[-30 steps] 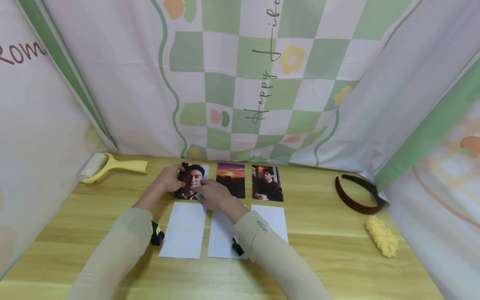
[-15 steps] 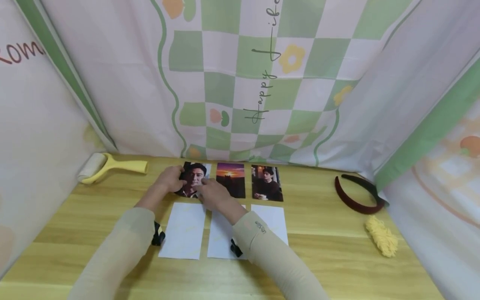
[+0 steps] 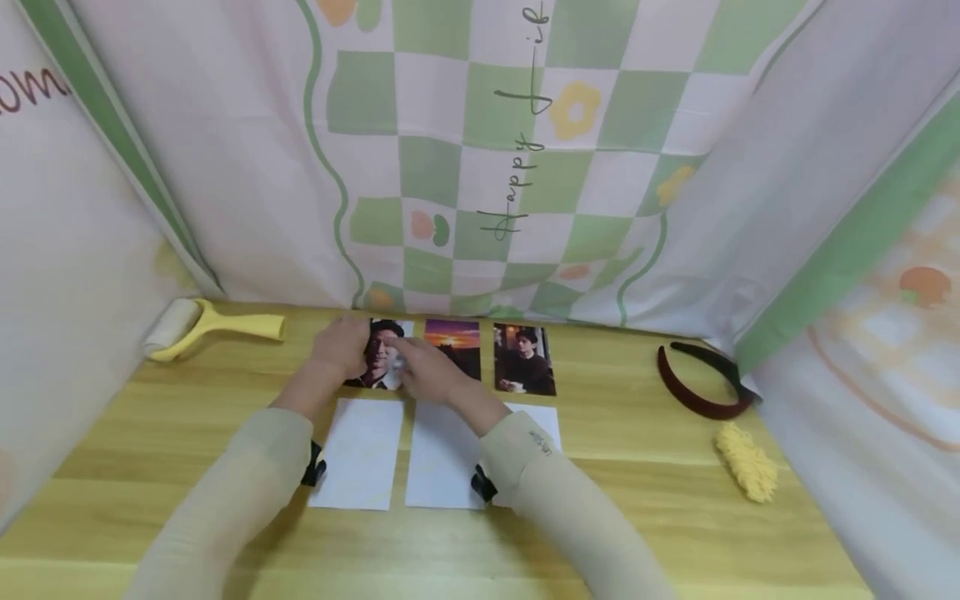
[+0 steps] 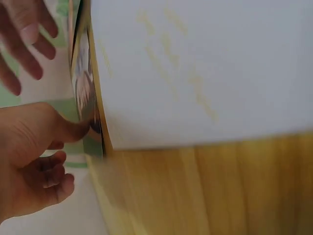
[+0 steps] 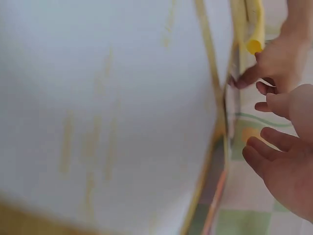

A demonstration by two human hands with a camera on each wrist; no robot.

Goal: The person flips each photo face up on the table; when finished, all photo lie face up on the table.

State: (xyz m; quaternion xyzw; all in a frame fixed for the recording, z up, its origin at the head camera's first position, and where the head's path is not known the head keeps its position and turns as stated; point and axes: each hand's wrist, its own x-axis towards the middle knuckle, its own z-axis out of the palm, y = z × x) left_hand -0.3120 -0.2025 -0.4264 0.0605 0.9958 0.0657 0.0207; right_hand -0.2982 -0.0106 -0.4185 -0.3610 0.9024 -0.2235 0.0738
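Note:
A portrait photo lies leftmost in the back row on the wooden table. My left hand is at its left edge, and in the left wrist view its thumb touches the photo. The other fingers of that hand are loosely bent beside it. Over the photo's right side is my right hand, its fingers extended and raised off the surface in the right wrist view. A sunset photo is partly hidden behind it. To the right lies a photo of a seated person.
Nearer me lie three white sheets, a left one, a middle one and a right one partly under my right sleeve. A yellow-handled roller sits left; a dark red headband and a yellow yarn bundle are right.
My right hand has lifted slightly off the portrait photo. The left hand has stayed at the photo's left edge, and the whole head view has shifted a little.

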